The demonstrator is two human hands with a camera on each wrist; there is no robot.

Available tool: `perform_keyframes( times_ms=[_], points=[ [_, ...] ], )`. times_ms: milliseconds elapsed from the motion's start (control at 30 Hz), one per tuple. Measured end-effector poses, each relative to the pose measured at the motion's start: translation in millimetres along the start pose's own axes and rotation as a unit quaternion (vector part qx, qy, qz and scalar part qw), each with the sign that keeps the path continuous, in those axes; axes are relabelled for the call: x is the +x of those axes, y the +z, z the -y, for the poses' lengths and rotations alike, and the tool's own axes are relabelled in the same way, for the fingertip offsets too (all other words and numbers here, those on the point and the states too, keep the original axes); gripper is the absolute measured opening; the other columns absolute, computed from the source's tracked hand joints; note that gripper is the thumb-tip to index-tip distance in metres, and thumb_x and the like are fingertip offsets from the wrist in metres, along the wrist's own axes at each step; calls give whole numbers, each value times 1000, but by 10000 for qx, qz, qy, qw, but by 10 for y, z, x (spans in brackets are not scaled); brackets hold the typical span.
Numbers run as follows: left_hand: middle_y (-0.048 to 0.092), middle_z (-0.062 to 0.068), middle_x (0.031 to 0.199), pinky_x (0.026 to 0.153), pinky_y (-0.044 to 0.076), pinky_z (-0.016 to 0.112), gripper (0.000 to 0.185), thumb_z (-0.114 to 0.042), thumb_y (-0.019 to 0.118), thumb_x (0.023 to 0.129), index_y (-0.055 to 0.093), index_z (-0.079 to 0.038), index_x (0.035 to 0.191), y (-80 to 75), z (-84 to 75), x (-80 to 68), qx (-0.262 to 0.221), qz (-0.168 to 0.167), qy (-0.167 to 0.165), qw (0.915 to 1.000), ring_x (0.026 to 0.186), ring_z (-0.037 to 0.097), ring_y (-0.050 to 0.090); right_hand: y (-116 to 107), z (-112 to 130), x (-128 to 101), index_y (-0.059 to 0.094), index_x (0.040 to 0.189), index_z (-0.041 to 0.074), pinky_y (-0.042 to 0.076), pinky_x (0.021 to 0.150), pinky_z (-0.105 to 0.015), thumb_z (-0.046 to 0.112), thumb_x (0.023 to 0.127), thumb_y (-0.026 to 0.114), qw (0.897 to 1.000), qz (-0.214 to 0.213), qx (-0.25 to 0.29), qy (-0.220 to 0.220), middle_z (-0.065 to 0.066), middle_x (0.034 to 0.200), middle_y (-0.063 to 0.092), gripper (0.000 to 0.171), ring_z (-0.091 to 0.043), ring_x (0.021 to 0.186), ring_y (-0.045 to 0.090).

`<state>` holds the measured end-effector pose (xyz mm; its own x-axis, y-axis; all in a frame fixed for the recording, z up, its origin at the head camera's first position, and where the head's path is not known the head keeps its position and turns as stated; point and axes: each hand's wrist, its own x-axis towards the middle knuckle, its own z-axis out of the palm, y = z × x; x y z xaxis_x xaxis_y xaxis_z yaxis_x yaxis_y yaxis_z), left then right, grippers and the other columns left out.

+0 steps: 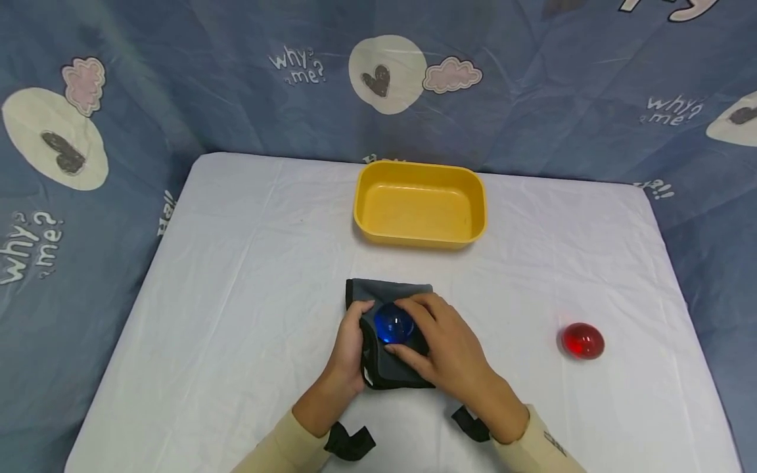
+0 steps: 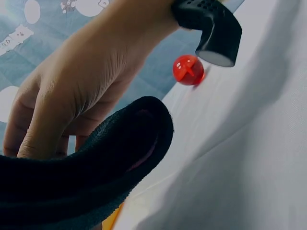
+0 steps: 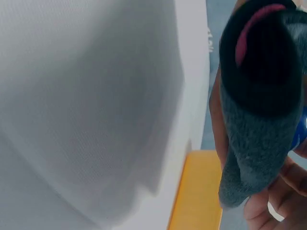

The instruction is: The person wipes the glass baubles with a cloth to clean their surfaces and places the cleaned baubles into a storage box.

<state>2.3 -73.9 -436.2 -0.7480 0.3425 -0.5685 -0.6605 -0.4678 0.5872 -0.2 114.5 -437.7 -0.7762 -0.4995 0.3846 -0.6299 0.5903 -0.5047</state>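
A grey cloth pouch (image 1: 387, 292) with a black edge lies on the white table (image 1: 248, 276) in front of me. My left hand (image 1: 355, 328) grips its left edge. On the pouch sits a blue glassy ball (image 1: 394, 325), and my right hand (image 1: 426, 328) curls round it with the forefinger above and the thumb below. In the left wrist view the pouch's dark rim (image 2: 96, 182) fills the foreground, with the right hand (image 2: 72, 96) above it. In the right wrist view the pouch (image 3: 259, 110) shows a pink lining, and a sliver of blue ball (image 3: 303, 129) peeks out at the edge.
An empty yellow tray (image 1: 420, 172) stands behind the pouch, also in the right wrist view as a yellow tray (image 3: 196, 191). A red glassy ball (image 1: 583, 340) lies alone to the right, seen too as a red ball (image 2: 188, 70). Blue patterned fabric (image 1: 118, 131) surrounds the table.
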Motion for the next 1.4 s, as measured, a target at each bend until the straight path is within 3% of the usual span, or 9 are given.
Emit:
perform_keyframes(
  times_ms=[233, 400, 567, 733, 833, 967, 1100, 1267, 1400],
  points=[
    [47, 14, 141, 102, 49, 35, 67, -47, 36, 102, 32, -6, 155, 4, 31, -2, 103, -99, -17, 9999, 120, 20, 55, 34, -8, 20, 63, 128, 3, 54, 89, -39, 57, 97, 68, 9994, -153, 150, 285, -7, 115, 63, 63, -20, 102, 61],
    [53, 11, 132, 98, 51, 33, 66, -47, 37, 102, 38, -4, 151, 12, 39, 5, 98, -121, -111, 9998, 112, 18, 59, 70, -16, 20, 68, 116, 4, 53, 85, -38, 69, 98, 55, 9978, -195, 158, 619, -4, 107, 65, 69, -20, 98, 58],
    [53, 9, 132, 98, 50, 32, 62, -46, 37, 102, 39, -6, 150, 25, 25, 21, 55, -107, -34, 9999, 113, 18, 57, 69, -36, 1, 66, 123, 4, 53, 89, -39, 66, 94, 65, 9976, -125, 181, 657, -5, 113, 64, 68, -21, 104, 58],
    [57, 7, 126, 93, 51, 30, 56, -45, 39, 103, 45, -8, 143, 25, -6, 36, 23, -126, 67, 9999, 109, 16, 59, 58, -30, -14, 55, 145, 5, 52, 95, -44, 50, 89, 82, 9995, 49, 60, 306, -11, 130, 58, 76, -26, 113, 57],
    [58, 6, 125, 91, 52, 30, 56, -45, 38, 102, 46, -7, 142, 15, -9, 35, 22, -62, 5, 10000, 107, 16, 60, 65, -30, -14, 56, 144, 6, 53, 93, -43, 41, 88, 85, 9999, 24, 35, 148, -11, 129, 58, 72, -26, 111, 59],
    [54, 9, 131, 92, 52, 31, 62, -47, 38, 102, 40, -6, 149, 3, 5, 26, 150, -44, -102, 9998, 110, 18, 58, 69, -38, -5, 62, 135, 5, 55, 89, -41, 51, 90, 80, 9997, -76, 35, 216, -8, 122, 61, 67, -23, 108, 60],
    [48, 13, 137, 94, 51, 34, 67, -48, 38, 102, 34, -8, 154, 6, 28, 11, 272, -50, -173, 9995, 114, 21, 55, 64, -37, 8, 68, 123, 4, 54, 87, -38, 69, 92, 64, 9989, -122, 91, 439, -5, 114, 61, 72, -20, 103, 58],
    [49, 12, 135, 95, 52, 34, 66, -48, 38, 102, 34, -7, 153, 19, 47, 14, 273, -36, -200, 9994, 114, 20, 56, 79, -33, 6, 72, 107, 5, 52, 81, -36, 74, 94, 54, 9976, -224, 118, 649, -2, 104, 59, 73, -19, 96, 55],
    [54, 9, 130, 95, 52, 32, 61, -46, 38, 102, 39, -6, 149, 18, 35, 39, 125, -85, -76, 9999, 110, 17, 59, 78, -26, -9, 70, 116, 4, 52, 82, -37, 71, 94, 59, 9976, -136, 41, 674, -4, 108, 59, 72, -21, 99, 54]
  ],
)
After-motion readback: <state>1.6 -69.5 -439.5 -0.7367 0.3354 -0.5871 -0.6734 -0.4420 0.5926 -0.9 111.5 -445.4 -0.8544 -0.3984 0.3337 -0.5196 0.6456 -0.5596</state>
